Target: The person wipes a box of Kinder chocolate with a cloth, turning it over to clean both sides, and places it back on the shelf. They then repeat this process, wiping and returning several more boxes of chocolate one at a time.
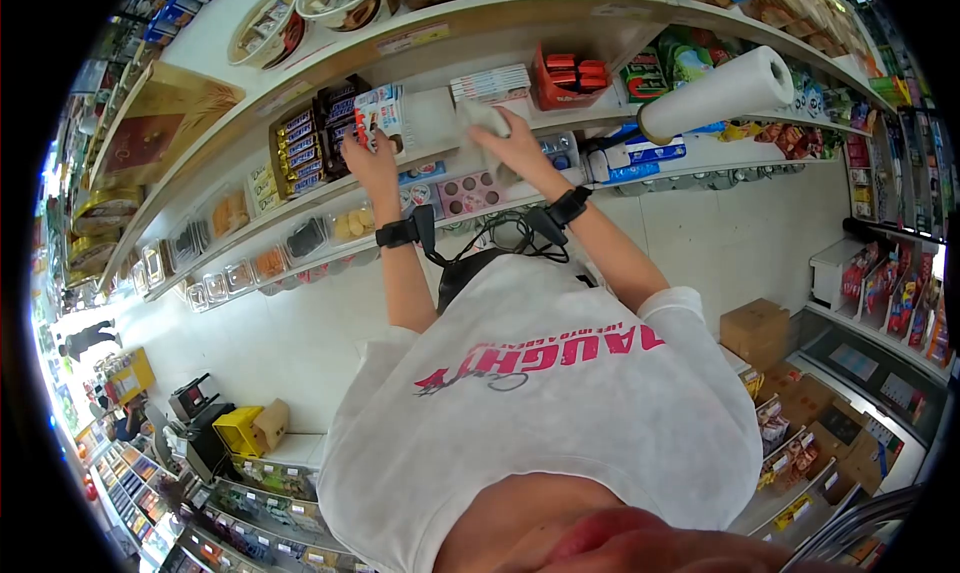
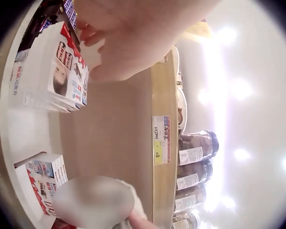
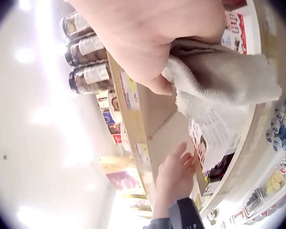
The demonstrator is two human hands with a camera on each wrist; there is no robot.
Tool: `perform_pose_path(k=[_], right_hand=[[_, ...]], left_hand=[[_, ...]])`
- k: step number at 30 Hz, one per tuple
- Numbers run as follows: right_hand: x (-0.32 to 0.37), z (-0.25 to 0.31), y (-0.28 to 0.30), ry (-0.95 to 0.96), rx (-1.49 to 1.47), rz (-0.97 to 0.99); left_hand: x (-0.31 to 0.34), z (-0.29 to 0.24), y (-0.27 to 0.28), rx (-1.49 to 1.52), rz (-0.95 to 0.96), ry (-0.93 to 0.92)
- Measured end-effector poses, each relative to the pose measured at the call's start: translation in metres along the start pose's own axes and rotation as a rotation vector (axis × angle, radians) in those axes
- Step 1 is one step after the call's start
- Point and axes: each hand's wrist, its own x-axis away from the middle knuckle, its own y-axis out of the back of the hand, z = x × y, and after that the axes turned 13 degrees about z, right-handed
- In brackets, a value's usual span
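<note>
My right hand (image 1: 522, 153) grips a folded whitish cloth (image 3: 229, 81) over the middle shelf, where the cloth hangs by the shelf's front edge. My left hand (image 1: 372, 165) is at a stack of white-and-red Kinder chocolate boxes (image 2: 66, 71). Its fingers lie right at the boxes' side in the left wrist view, and look fairly straight in the right wrist view. Left of that stack stand Snickers bars (image 1: 298, 153) in an open display box. Another stack of Kinder boxes (image 1: 490, 83) lies farther right on the same shelf.
A red container of small packs (image 1: 572, 78) and a large white roll (image 1: 720, 93) are to the right. The upper shelf edge (image 1: 420, 38) overhangs the hands, with jars (image 2: 193, 179) above it. Below, a lower shelf bears clear tubs (image 1: 305, 235) and a pink box (image 1: 470, 193).
</note>
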Motion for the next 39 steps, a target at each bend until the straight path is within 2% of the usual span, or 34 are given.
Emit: perform_pose_path(k=[2, 3, 6, 7, 11, 12, 15, 18, 19, 22, 25, 28, 32, 35, 38, 39], right_hand=[[0.0, -0.005, 0.032, -0.125, -0.063, 0.068], [-0.013, -0.05, 0.046, -0.183, 0.033, 0.043], [-0.024, -0.087, 0.059, -0.123, 0.242, -0.11], [-0.025, -0.074, 0.065, -0.143, 0.135, 0.018], [-0.061, -0.129, 0.068, 0.004, 0.062, 0.016], [-0.067, -0.126, 0.071, -0.026, 0.058, 0.023], [-0.066, -0.119, 0.076, -0.112, -0.031, 0.079], [-0.06, -0.099, 0.083, -0.156, -0.193, 0.143], [-0.06, -0.098, 0.084, -0.17, -0.191, 0.131], [-0.06, -0.095, 0.09, -0.193, -0.185, 0.125], [-0.059, -0.097, 0.091, -0.196, -0.175, 0.114], [-0.058, -0.092, 0.092, -0.216, -0.202, 0.121], [-0.058, -0.089, 0.093, -0.175, -0.263, 0.062], [-0.055, -0.08, 0.095, -0.122, -0.256, 0.04], [-0.047, -0.068, 0.097, -0.093, -0.341, 0.079], [-0.044, -0.062, 0.093, -0.099, -0.396, 0.003]], left_hand=[[-0.005, -0.026, -0.001, 0.067, -0.109, -0.12], [-0.006, -0.035, -0.01, 0.213, -0.07, -0.102], [-0.006, -0.056, -0.038, 0.299, 0.31, -0.086], [-0.005, -0.053, -0.058, 0.369, 0.41, -0.106], [0.006, -0.034, -0.127, 0.287, 0.446, 0.101], [0.006, -0.038, -0.131, 0.264, 0.441, 0.161], [0.004, -0.044, -0.129, 0.467, 0.656, 0.334], [0.013, -0.061, -0.112, 0.787, 0.705, 0.315], [0.012, -0.059, -0.118, 0.788, 0.683, 0.322], [0.003, -0.052, -0.116, 0.652, 0.794, 0.402], [0.001, -0.047, -0.123, 0.569, 0.746, 0.415], [0.002, -0.04, -0.126, 0.579, 0.666, 0.284], [-0.005, -0.023, -0.137, 0.613, 0.656, 0.205], [0.004, -0.052, -0.115, 0.507, 0.574, 0.153], [0.005, -0.053, -0.1, 0.342, 0.481, 0.11], [0.004, -0.053, -0.095, 0.336, 0.458, 0.098]])
